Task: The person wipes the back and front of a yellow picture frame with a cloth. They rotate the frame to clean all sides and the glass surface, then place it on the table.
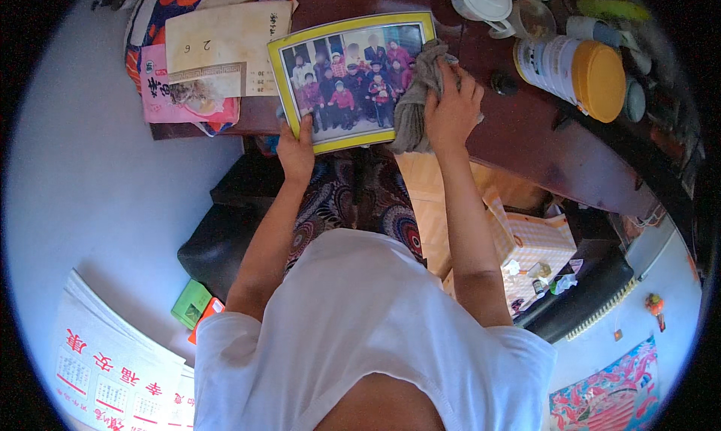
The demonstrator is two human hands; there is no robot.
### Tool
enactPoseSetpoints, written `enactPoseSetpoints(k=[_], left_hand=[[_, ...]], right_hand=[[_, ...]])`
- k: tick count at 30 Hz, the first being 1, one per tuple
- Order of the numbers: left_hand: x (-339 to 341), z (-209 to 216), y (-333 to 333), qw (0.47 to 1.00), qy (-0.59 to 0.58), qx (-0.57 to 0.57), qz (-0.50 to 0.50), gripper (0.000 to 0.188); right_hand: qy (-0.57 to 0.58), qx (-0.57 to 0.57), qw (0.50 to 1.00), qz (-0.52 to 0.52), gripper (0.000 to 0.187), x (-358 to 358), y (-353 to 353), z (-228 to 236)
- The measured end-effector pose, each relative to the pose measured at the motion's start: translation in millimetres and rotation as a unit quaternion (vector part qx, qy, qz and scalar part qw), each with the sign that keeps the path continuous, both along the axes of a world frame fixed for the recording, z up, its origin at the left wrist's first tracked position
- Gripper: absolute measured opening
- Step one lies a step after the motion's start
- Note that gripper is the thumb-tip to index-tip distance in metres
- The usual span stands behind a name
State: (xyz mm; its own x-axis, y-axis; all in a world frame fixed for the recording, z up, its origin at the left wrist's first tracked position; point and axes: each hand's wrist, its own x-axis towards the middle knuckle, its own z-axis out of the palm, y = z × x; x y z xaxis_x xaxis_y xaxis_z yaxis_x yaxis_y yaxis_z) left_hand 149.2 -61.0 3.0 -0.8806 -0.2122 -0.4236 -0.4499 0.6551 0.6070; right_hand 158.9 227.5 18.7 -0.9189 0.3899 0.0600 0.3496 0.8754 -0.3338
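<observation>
At the edge of the dark wooden table (541, 142), the left hand (295, 149) grips the lower corner of a yellow-framed group photograph (349, 78), while the right hand (453, 108) presses a bunched grey cloth (417, 97) to its right side. This looks like wiping in progress; the next stroke likely calls for steady bracing.

light: bright, even daylight; shadows soft; edges: fisheye bend, dark vignette; focus: sharp centre

a yellow-lidded canister (574, 69) lies on the dark wooden table (526, 138), near a white lidded cup (482, 1). papers (218, 48) sit at the table's left end.
</observation>
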Motion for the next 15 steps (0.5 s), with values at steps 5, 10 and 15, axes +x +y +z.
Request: enactPoseSetpoints(k=[5,10,15], left_hand=[[-4.9,3.8,4.0,0.999,0.018,0.004,-0.027,0.049],[0.5,-12.5,-2.0,1.0,0.018,-0.01,-0.014,0.05],[0.7,-7.3,0.6,1.0,0.012,-0.014,-0.006,0.052]], right_hand=[[0.008,0.01,1.0,0.011,0.054,-69.5,15.7,-15.7],[0.048,0.014,0.998,-0.024,0.049,-83.3,15.9,-27.0],[0.003,-0.014,1.0,-0.023,0.051,-20.8,23.4,-22.6]])
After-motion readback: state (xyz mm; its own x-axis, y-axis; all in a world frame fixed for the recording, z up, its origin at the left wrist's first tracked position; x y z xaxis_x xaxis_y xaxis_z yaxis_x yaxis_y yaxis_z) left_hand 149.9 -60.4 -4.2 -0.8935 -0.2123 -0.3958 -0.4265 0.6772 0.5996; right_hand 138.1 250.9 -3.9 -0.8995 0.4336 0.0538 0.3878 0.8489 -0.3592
